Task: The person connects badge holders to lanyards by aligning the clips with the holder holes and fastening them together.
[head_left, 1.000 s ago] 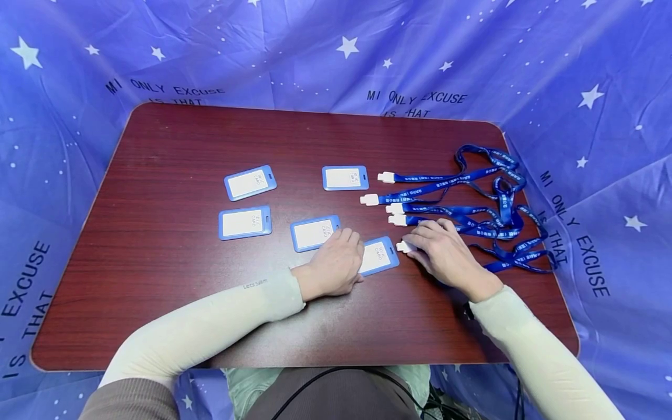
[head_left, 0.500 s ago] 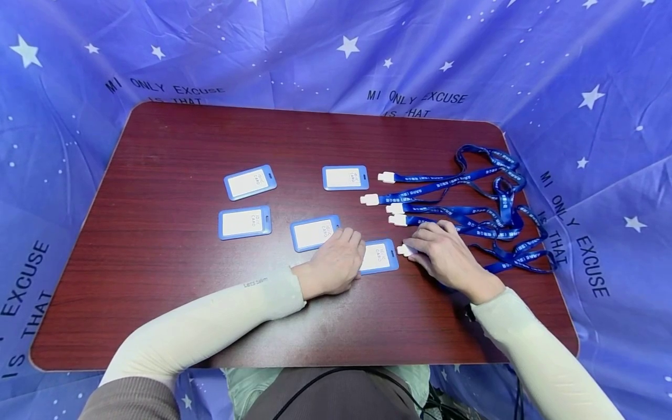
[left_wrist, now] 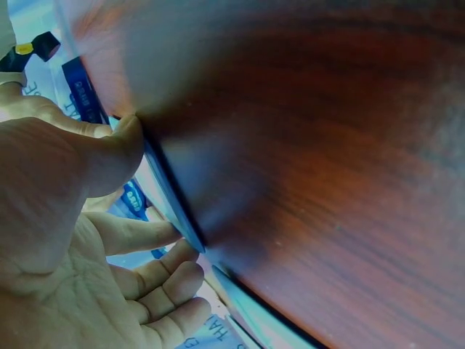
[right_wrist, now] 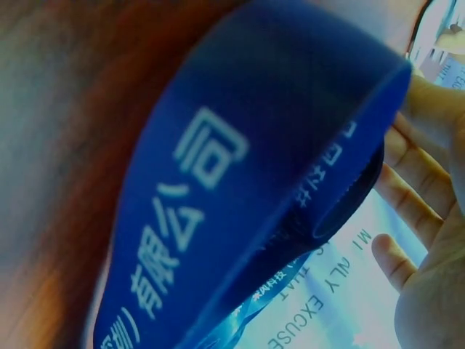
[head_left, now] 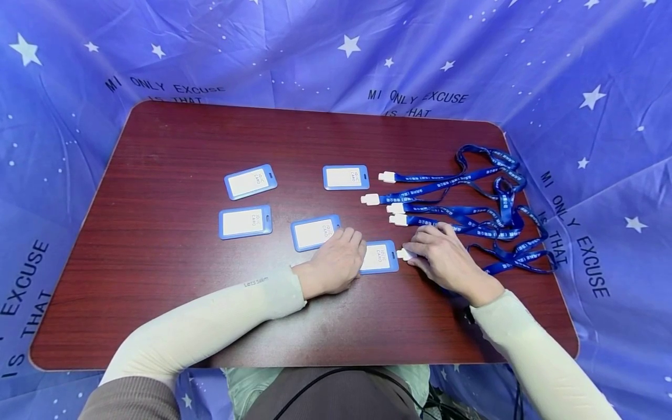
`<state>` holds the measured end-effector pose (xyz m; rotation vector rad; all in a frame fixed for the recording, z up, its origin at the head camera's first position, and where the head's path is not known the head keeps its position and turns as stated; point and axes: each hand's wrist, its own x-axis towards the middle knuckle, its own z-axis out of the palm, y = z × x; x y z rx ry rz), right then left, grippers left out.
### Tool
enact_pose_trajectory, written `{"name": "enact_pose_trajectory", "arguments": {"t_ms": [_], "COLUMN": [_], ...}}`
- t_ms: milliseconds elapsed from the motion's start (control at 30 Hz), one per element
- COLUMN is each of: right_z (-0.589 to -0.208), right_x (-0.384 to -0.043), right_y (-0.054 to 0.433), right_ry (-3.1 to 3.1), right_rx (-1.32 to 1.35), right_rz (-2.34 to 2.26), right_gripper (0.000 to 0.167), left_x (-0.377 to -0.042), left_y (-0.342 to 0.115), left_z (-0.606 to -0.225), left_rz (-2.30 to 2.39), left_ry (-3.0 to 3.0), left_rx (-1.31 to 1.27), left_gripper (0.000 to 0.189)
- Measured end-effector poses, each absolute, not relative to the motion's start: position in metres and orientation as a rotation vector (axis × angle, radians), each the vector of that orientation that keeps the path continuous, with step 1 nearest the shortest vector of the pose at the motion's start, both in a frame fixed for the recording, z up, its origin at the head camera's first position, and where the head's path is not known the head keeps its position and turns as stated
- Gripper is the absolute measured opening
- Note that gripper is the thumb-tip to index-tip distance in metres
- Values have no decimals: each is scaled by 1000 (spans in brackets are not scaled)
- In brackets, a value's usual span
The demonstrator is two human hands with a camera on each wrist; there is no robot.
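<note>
In the head view my left hand grips a blue-framed ID card holder flat on the table, covering its left end. Thumb and index finger clasp opposite long edges of this holder in the left wrist view. Just right of its slotted end, my right hand pinches the white plastic clip of a blue lanyard. The clip's tip points at the slot, close to the holder's edge. In the right wrist view the blue lanyard strap loops large in front of the right hand, hiding the fingertips.
Several more lanyards lie tangled on the right, their white clips facing left. Other card holders lie flat to the left and middle, one partly behind the left hand. Star-printed blue cloth surrounds the table.
The held card holder has turned slightly, so it lies straighter. The right hand has shifted the lanyard clip a little toward me, in line with the slot. The left hand has barely moved.
</note>
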<state>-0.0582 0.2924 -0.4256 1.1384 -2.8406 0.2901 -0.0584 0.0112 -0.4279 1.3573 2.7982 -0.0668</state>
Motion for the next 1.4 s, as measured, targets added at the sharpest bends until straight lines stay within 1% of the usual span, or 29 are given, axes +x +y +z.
{"name": "enact_pose_trajectory", "arguments": {"t_ms": [433,767,833,1067,1400], "right_z": [-425,-425,-425,-425,-426], "right_x": [-58,-58,-57,-56,-57], "right_y": [291,290,289,289,287], "right_ry": [-2841,-2834,-2833,-2834,-2823], "right_rx": [1158,1176,1182,1191,1200], "right_rz": [307,322,326,326,344], "right_gripper": [22,22,21,20,19], "left_x": [-58,-58,-59,-59,-59], "left_y": [12,11,11,12,12], "left_z": [-428,-429,-429,-429,-430], "left_rz": [-86,-75,-70,-68,-97], "left_ry": [2796,2801,2799,2785,2785], "left_rx": [1347,1350,1350,1347,1378], "left_gripper": [50,37,36,43,40]}}
